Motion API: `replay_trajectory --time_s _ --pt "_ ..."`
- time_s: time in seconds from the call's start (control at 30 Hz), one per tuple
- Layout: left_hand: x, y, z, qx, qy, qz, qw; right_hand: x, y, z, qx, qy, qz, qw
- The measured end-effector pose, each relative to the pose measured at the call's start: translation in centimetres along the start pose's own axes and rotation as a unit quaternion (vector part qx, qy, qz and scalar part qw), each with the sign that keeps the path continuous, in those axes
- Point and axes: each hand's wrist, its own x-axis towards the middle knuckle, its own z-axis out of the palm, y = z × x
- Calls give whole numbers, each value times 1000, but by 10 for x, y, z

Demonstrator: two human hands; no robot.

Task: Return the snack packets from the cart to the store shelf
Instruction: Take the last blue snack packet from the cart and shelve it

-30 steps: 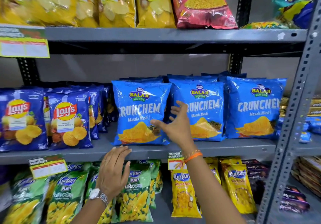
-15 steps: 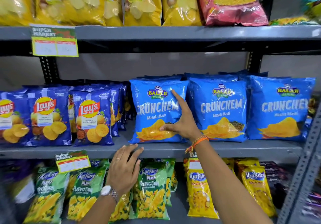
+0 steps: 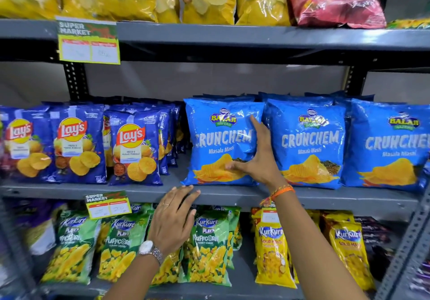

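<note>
Pressing flat on the front Crunchem packet [image 3: 222, 141] is the right hand [image 3: 257, 160], fingers spread wide with the thumb down on the wafer picture, so it's a push, not a grab. That packet stands upright on the middle shelf [image 3: 144, 191], leftmost of the three Balaji fronts, touching the next Crunchem bag [image 3: 307, 143] at its right edge. The left hand [image 3: 173, 220] is open too, fingertips resting on the shelf's front lip just under the packet's lower left corner, holding nothing.

Pretty sure these bags are super light and puffed with air, slick glossy film, crushable wafers inside. I'd take it by the crimped top seam or cup both side edges, not squeeze the belly, and nudge it square with a flat palm.

Can't see the cart at all, so no idea how many packets are left. The bags stacked behind the front row are mostly hidden, and the rightmost Crunchem bag [image 3: 395, 146] is cut off by the frame. The price tags [image 3: 108, 205] are too blurry to read.
</note>
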Motion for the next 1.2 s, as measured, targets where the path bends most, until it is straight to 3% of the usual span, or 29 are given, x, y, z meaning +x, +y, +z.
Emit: replay_trajectory --time_s 0.1,0.2,0.3,0.4,0.5,0.57,0.77,1.2 --pt "-8 -15 -21 -3 9 -19 1000 -13 -18 15 -78 66 -18 995" --pt "-13 -45 -50 8 26 -29 999 -20 -43 40 -180 181 -55 965" --pt "-19 -81 -79 33 60 -45 997 -20 -71 76 -159 251 -97 950" --pt "-30 -121 -101 38 75 -63 994 -18 -97 129 -62 143 -74 985" --pt "-44 -153 -108 38 63 -72 995 -13 -115 176 2 -1 54 999" --pt "-53 -172 -109 40 46 -73 995 -8 -117 199 -3 -38 118 992" --pt "-62 -200 -104 21 18 -65 998 1 -116 225 15 -36 227 973" --pt "-59 -193 -98 -2 60 -84 995 -5 -107 260 41 68 223 972"
